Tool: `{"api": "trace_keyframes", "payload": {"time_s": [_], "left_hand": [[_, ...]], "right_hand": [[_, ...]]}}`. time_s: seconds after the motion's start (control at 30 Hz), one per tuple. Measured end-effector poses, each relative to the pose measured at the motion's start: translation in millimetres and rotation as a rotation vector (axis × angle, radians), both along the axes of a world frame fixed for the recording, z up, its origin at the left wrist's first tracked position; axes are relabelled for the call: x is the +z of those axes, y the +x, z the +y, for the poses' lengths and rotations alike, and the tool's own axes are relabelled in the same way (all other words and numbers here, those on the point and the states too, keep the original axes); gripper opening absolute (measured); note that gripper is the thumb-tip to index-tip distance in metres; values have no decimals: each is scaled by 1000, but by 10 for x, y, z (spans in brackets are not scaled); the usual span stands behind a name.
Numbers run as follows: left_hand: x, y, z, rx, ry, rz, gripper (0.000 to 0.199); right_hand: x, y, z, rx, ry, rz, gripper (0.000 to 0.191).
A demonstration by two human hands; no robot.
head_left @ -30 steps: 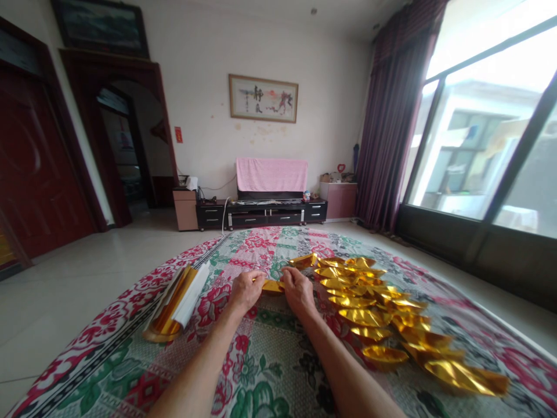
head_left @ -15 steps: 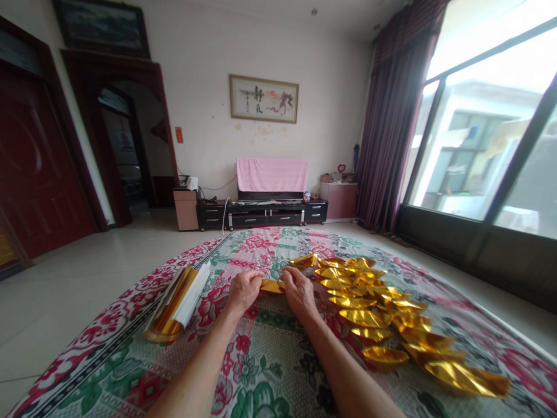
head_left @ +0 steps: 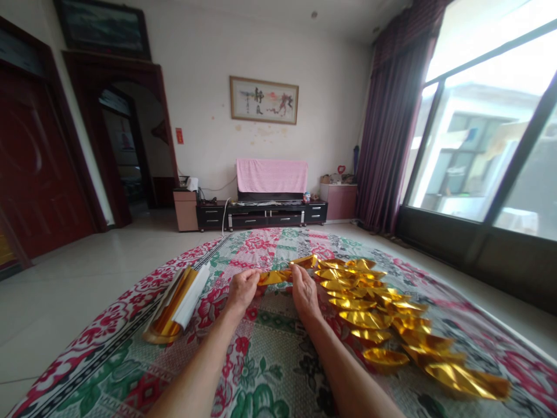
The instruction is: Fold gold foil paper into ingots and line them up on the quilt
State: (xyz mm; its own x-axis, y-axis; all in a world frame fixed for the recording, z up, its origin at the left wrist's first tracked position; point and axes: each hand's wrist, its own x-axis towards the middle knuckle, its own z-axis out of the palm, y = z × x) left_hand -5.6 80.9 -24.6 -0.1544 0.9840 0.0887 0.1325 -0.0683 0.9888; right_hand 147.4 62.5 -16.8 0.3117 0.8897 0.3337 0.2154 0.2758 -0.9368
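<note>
A folded piece of gold foil paper (head_left: 275, 277) stretches between my hands, just above the patterned cloth. My left hand (head_left: 243, 290) pinches its left end, fingers closed. At the other end, my right hand (head_left: 304, 288) grips it between thumb and fingers. To the right of my right hand lie several boat-shaped gold paper ingots (head_left: 365, 317) in slanting rows. Just behind that hand is another folded gold piece (head_left: 306, 261). Left of my left arm rests a curled stack of gold and white paper sheets (head_left: 176, 305).
The round table wears a red, green and white floral tablecloth (head_left: 256, 348). Beyond it stand a low black cabinet (head_left: 252, 217) and a pink cloth (head_left: 272, 175) draped over a screen. A purple curtain (head_left: 387, 128) hangs beside the window on the right.
My hands have moved a little further apart, the right one shifting right. More of the gold paper now shows between them, looking longer and slightly higher. The ingots and sheet stack stay put.
</note>
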Motion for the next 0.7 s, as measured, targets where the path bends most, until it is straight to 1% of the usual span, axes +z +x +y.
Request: {"api": "trace_keyframes", "payload": {"time_s": [0.13, 0.3, 0.47, 0.57, 0.7], "left_hand": [[53, 19, -19, -28, -29, -147, 27], [108, 32, -65, -84, -41, -198, 28], [145, 24, -105, -143, -37, -270, 33], [133, 12, -105, -165, -31, -271, 35], [106, 19, -94, -165, 10, -213, 33]], "right_hand": [[-29, -12, 26, 73, -33, 82, 48], [-81, -17, 62, 60, -7, 21, 41], [-77, -17, 51, 64, -10, 22, 39], [-72, -16, 50, 65, -15, 36, 38], [-85, -10, 61, 54, -25, 39, 39]]}}
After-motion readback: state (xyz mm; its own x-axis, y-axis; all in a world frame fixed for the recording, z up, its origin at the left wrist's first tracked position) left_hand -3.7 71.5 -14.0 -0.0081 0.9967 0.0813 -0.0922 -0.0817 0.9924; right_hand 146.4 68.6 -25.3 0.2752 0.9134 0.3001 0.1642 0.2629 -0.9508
